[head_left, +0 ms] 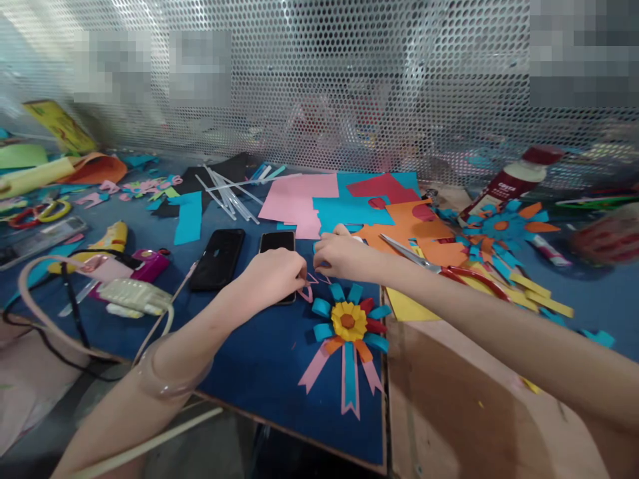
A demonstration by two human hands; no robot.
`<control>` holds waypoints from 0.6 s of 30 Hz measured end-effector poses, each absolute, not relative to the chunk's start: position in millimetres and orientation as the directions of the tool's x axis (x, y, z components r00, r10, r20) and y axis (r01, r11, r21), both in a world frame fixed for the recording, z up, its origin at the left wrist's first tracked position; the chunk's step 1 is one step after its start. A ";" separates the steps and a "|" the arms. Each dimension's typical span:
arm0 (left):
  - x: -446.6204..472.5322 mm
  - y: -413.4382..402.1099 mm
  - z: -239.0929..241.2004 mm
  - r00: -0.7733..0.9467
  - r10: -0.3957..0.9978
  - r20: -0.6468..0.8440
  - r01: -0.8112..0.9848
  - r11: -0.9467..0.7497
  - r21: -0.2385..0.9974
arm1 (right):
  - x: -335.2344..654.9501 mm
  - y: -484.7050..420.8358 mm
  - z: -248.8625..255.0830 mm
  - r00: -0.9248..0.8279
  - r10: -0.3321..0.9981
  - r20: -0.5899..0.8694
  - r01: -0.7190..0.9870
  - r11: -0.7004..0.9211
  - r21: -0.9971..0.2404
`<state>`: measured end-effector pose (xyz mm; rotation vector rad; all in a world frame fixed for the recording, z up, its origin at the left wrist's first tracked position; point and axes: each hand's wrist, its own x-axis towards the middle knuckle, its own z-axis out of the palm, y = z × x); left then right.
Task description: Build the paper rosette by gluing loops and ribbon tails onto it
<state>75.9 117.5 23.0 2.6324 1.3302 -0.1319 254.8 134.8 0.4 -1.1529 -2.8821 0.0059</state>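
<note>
My left hand (280,271) is closed in a pinch on a narrow pink paper strip (307,293), whose looped end hangs below the fingertips. Close to its right, my right hand (342,256) has its fingers curled together; what they hold, if anything, is hidden. A thin pink piece lies between the two hands. Just below them rests a paper rosette (348,322) with a yellow and orange centre, looped blue, red and orange petals, and pink and blue ribbon tails. Under and beside my left hand is a phone (277,241), partly covered.
Another dark phone (218,259) lies further left, near a yellow glue gun (116,238) and cables. Red-handled scissors (442,269) rest on coloured paper (299,199) under my right forearm. A bottle (509,183) and a second rosette (500,226) are at right. Perforated metal (319,86) borders the back.
</note>
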 end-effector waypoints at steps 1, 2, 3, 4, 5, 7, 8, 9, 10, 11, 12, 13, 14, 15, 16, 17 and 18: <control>76.0 117.9 22.5 0.592 0.789 -0.163 0.806 -0.578 0.129 | 254.9 134.6 0.0 -0.726 0.687 0.039 0.687 0.727 -0.014; 76.1 118.1 22.2 0.591 0.790 -0.163 0.807 -0.577 0.128 | 255.2 134.1 -0.2 -0.728 0.684 0.045 0.684 0.729 -0.011; 76.2 118.2 22.2 0.589 0.792 -0.161 0.808 -0.575 0.126 | 255.8 133.4 0.0 -0.729 0.682 0.051 0.683 0.731 -0.010; 76.4 118.1 22.4 0.585 0.794 -0.163 0.811 -0.572 0.123 | 256.6 132.7 0.3 -0.730 0.681 0.058 0.682 0.731 -0.008; 76.6 117.8 22.7 0.583 0.795 -0.167 0.812 -0.570 0.123 | 257.7 132.2 0.9 -0.729 0.681 0.067 0.682 0.731 -0.007; 76.9 116.9 23.6 0.584 0.792 -0.177 0.812 -0.570 0.124 | 260.6 131.4 2.4 -0.725 0.683 0.090 0.686 0.728 -0.002; 77.1 116.4 23.9 0.585 0.791 -0.181 0.811 -0.572 0.123 | 262.3 131.1 3.4 -0.721 0.686 0.101 0.689 0.725 0.000; 77.2 115.9 24.1 0.589 0.788 -0.181 0.808 -0.577 0.122 | 264.1 130.6 4.3 -0.717 0.687 0.114 0.692 0.722 0.005; 77.3 115.4 24.3 0.594 0.784 -0.179 0.804 -0.582 0.119 | 265.9 129.6 5.1 -0.713 0.689 0.133 0.696 0.718 0.016; 77.4 114.9 24.3 0.598 0.782 -0.176 0.801 -0.587 0.116 | 267.7 128.0 5.7 -0.708 0.688 0.158 0.701 0.713 0.035; 77.3 114.5 24.2 0.601 0.780 -0.173 0.799 -0.590 0.115 | 269.5 125.5 6.0 -0.702 0.686 0.192 0.706 0.705 0.068; 77.2 114.1 24.0 0.603 0.780 -0.168 0.798 -0.592 0.115 | 271.2 122.1 6.0 -0.698 0.678 0.233 0.711 0.693 0.114; 77.0 113.8 23.8 0.603 0.781 -0.162 0.797 -0.592 0.116 | 272.8 118.0 5.6 -0.694 0.664 0.277 0.716 0.677 0.170; 76.8 113.5 23.6 0.603 0.782 -0.157 0.798 -0.591 0.119 | 274.2 113.2 4.9 -0.695 0.646 0.317 0.717 0.658 0.230; 76.4 113.4 23.5 0.603 0.783 -0.152 0.798 -0.591 0.123 | 275.4 108.1 3.9 -0.699 0.625 0.347 0.714 0.638 0.288; 76.1 113.3 23.6 0.604 0.783 -0.148 0.797 -0.590 0.128 | 276.4 102.8 3.0 -0.706 0.605 0.368 0.708 0.618 0.341; 75.7 113.2 23.8 0.603 0.784 -0.146 0.797 -0.589 0.132 | 277.1 97.6 2.1 -0.714 0.588 0.381 0.700 0.601 0.384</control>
